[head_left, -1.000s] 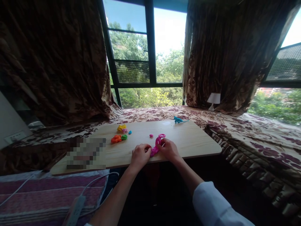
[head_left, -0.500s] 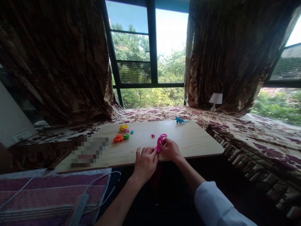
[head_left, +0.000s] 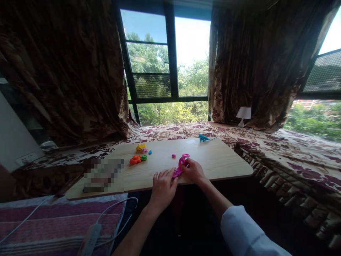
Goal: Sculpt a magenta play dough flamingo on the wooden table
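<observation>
A bright pink piece of modelling clay [head_left: 182,164] with looped strands stands at the table's front edge, between my hands. My right hand [head_left: 194,171] pinches its right side between thumb and fingers. At its lower left end, my left hand [head_left: 163,181] has its fingers curved over the clay, gripping it; part of that end is hidden. Just beyond lies a small pink lump [head_left: 173,156]. Farther left are orange clay [head_left: 135,159], green clay [head_left: 144,157], yellow clay [head_left: 141,146], a pale pink piece [head_left: 144,150] and a small blue bit [head_left: 150,152].
A blue toy lizard-like figure [head_left: 204,138] stands at the back right of the wooden table [head_left: 213,160]. A blurred-out flat object [head_left: 103,176] lies at the left. Beyond are a white lamp [head_left: 243,114] and curtains. A power strip [head_left: 90,236] with cables sits lower left.
My left hand has shifted slightly left along the pink clay, so more of its lower end shows. My right hand keeps its pinch. The view has tilted slightly up.
</observation>
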`<action>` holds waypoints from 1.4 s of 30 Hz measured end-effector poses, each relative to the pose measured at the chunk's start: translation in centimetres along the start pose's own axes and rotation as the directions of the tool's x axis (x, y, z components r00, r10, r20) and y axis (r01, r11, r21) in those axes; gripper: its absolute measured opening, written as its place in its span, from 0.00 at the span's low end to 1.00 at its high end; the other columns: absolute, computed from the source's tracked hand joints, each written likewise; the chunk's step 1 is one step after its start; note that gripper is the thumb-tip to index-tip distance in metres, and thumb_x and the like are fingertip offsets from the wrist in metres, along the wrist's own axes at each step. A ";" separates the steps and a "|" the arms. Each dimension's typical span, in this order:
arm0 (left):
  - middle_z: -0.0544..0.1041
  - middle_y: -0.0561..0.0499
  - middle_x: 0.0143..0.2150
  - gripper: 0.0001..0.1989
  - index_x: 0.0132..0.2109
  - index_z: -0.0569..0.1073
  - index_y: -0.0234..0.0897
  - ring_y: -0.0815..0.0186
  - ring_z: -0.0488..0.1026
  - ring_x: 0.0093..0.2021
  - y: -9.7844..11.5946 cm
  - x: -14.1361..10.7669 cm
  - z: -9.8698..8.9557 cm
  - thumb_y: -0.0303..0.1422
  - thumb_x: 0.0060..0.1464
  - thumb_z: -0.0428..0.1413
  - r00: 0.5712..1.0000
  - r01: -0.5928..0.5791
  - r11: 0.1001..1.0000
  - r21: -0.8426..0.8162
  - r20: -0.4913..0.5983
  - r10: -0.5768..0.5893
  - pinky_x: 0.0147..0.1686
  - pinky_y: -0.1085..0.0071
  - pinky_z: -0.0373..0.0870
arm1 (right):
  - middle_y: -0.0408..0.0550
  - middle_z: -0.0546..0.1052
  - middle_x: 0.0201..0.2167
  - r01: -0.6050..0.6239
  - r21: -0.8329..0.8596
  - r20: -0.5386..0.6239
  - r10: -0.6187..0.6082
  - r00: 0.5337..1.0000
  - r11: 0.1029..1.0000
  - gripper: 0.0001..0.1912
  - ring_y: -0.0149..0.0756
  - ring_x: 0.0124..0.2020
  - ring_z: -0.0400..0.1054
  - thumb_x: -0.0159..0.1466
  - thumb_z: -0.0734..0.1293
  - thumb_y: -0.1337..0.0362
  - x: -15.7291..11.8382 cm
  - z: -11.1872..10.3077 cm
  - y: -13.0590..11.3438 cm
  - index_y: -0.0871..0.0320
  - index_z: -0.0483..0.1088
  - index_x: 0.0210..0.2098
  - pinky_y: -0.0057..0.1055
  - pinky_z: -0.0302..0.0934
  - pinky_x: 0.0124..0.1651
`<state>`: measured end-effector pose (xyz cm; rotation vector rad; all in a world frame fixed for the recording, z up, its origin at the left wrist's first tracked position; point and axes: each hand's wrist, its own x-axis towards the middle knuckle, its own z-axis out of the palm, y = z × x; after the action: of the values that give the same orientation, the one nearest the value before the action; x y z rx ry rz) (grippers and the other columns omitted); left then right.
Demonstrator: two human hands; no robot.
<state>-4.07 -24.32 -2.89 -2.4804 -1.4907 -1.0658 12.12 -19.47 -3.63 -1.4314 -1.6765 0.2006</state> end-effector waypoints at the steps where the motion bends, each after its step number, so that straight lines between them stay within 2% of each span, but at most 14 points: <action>1: 0.72 0.46 0.48 0.17 0.50 0.69 0.39 0.59 0.64 0.51 -0.7 0.5 0.1 0.35 0.54 0.47 0.998 0.060 0.997 -0.044 -0.010 -0.060 0.54 0.58 0.52 | 0.41 0.73 0.23 0.003 0.014 -0.005 -0.003 1.000 1.000 0.10 0.30 0.24 0.65 0.56 0.62 0.56 0.0 0.0 0.1 0.55 0.68 0.25 0.25 0.52 0.27; 4: 0.74 0.45 0.46 0.16 0.44 0.73 0.36 0.60 0.68 0.48 -2.2 2.2 0.5 0.37 0.51 0.49 0.969 0.247 0.938 -0.243 0.044 -0.244 0.50 0.64 0.60 | 0.41 0.73 0.24 0.018 0.086 -0.020 -0.017 1.000 0.996 0.11 0.29 0.24 0.65 0.56 0.62 0.55 -0.1 0.0 0.2 0.55 0.68 0.27 0.25 0.53 0.27; 6: 0.75 0.44 0.44 0.18 0.44 0.74 0.33 0.60 0.71 0.44 -2.5 3.3 0.7 0.39 0.48 0.52 0.926 0.376 0.830 -0.413 0.131 -0.354 0.46 0.67 0.64 | 0.41 0.73 0.24 0.029 0.160 -0.045 -0.022 0.999 0.987 0.11 0.29 0.24 0.65 0.57 0.62 0.55 -0.2 -0.1 0.2 0.56 0.68 0.29 0.24 0.55 0.28; 9: 0.77 0.44 0.38 0.18 0.40 0.75 0.32 0.61 0.73 0.38 -1.9 4.6 0.7 0.40 0.44 0.56 0.875 0.483 0.640 -0.598 0.298 -0.382 0.38 0.69 0.67 | 0.41 0.72 0.24 0.040 0.283 -0.075 -0.019 0.997 0.958 0.10 0.29 0.24 0.65 0.57 0.62 0.56 -0.2 -0.2 0.0 0.56 0.68 0.31 0.24 0.57 0.28; 12: 0.78 0.45 0.30 0.15 0.33 0.76 0.30 0.64 0.73 0.30 -0.8 5.3 0.8 0.38 0.38 0.61 0.821 0.565 0.455 -0.688 0.419 -0.387 0.29 0.73 0.67 | 0.42 0.72 0.26 0.046 0.387 -0.091 -0.011 0.996 0.921 0.11 0.29 0.24 0.65 0.56 0.63 0.57 -0.1 -0.5 -0.1 0.57 0.68 0.33 0.25 0.59 0.28; 15: 0.77 0.47 0.25 0.16 0.32 0.75 0.30 0.68 0.71 0.24 0.1 5.7 1.4 0.34 0.34 0.63 0.763 0.574 0.201 -0.793 0.431 -0.481 0.24 0.75 0.65 | 0.47 0.73 0.36 0.027 0.468 -0.128 0.038 0.991 0.883 0.18 0.30 0.28 0.66 0.54 0.65 0.55 0.1 -0.8 -0.1 0.57 0.66 0.42 0.25 0.60 0.28; 17: 0.76 0.48 0.25 0.15 0.33 0.73 0.30 0.69 0.71 0.23 0.4 5.8 2.0 0.33 0.35 0.63 0.741 0.539 0.087 -0.838 0.423 -0.521 0.24 0.75 0.66 | 0.49 0.72 0.38 -0.013 0.492 -0.121 0.083 0.989 0.871 0.23 0.31 0.29 0.67 0.54 0.65 0.54 0.2 -1.0 0.0 0.58 0.65 0.45 0.25 0.61 0.28; 21: 0.76 0.49 0.25 0.14 0.33 0.72 0.31 0.70 0.71 0.23 0.6 5.8 2.8 0.32 0.36 0.63 0.728 0.487 -0.045 -0.872 0.434 -0.531 0.24 0.75 0.67 | 0.46 0.74 0.27 -0.037 0.437 -0.001 0.041 0.999 0.898 0.17 0.31 0.27 0.66 0.57 0.61 0.52 0.3 -0.9 0.2 0.60 0.71 0.33 0.26 0.60 0.29; 23: 0.76 0.49 0.25 0.15 0.33 0.73 0.30 0.69 0.72 0.23 0.7 5.7 2.8 0.31 0.35 0.64 0.734 0.470 -0.082 -0.879 0.441 -0.516 0.24 0.75 0.67 | 0.45 0.73 0.22 -0.012 0.405 0.042 -0.006 0.999 0.914 0.18 0.31 0.25 0.65 0.58 0.60 0.53 0.1 -0.8 0.2 0.60 0.72 0.28 0.26 0.58 0.29; 25: 0.76 0.48 0.26 0.15 0.33 0.73 0.30 0.68 0.72 0.24 0.6 5.6 2.7 0.32 0.34 0.64 0.744 0.475 -0.087 -0.876 0.452 -0.493 0.24 0.75 0.68 | 0.45 0.73 0.22 0.002 0.393 0.052 -0.024 0.998 0.920 0.17 0.31 0.24 0.65 0.59 0.60 0.54 0.0 -0.8 0.2 0.60 0.72 0.27 0.25 0.57 0.28; 29: 0.77 0.47 0.27 0.15 0.34 0.74 0.30 0.68 0.73 0.24 0.3 5.3 2.7 0.33 0.36 0.63 0.773 0.495 -0.080 -0.865 0.480 -0.415 0.24 0.74 0.68 | 0.44 0.74 0.22 0.018 0.384 0.055 -0.042 0.998 0.923 0.17 0.30 0.25 0.65 0.59 0.59 0.55 -0.1 -0.9 0.3 0.61 0.72 0.26 0.24 0.56 0.28; 33: 0.76 0.50 0.24 0.14 0.33 0.74 0.31 0.68 0.72 0.23 0.3 5.3 2.7 0.31 0.34 0.64 0.775 0.489 -0.057 -0.870 0.464 -0.429 0.25 0.73 0.69 | 0.43 0.72 0.20 0.033 0.379 0.073 -0.065 0.995 0.925 0.17 0.30 0.24 0.63 0.60 0.59 0.56 -0.1 -1.1 0.2 0.61 0.71 0.25 0.24 0.55 0.27; 40: 0.76 0.48 0.25 0.14 0.33 0.74 0.30 0.70 0.71 0.22 0.3 5.3 2.6 0.32 0.37 0.63 0.792 0.508 -0.047 -0.860 0.488 -0.367 0.24 0.74 0.69 | 0.44 0.71 0.21 0.028 0.452 0.102 -0.083 0.991 0.892 0.16 0.29 0.24 0.63 0.60 0.58 0.57 0.0 -1.1 0.1 0.61 0.72 0.27 0.25 0.57 0.28; 42: 0.76 0.48 0.26 0.13 0.33 0.73 0.29 0.70 0.71 0.22 0.0 5.5 2.6 0.31 0.37 0.63 0.776 0.488 -0.076 -0.870 0.472 -0.418 0.23 0.74 0.68 | 0.44 0.71 0.23 0.002 0.489 0.110 -0.064 0.992 0.872 0.16 0.29 0.24 0.63 0.61 0.56 0.59 0.0 -1.0 0.2 0.61 0.72 0.31 0.25 0.58 0.29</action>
<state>-1.06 -19.19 -1.71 -2.4098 -2.1674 -3.1428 12.99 -19.78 -3.18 -1.0209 -1.5962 0.6592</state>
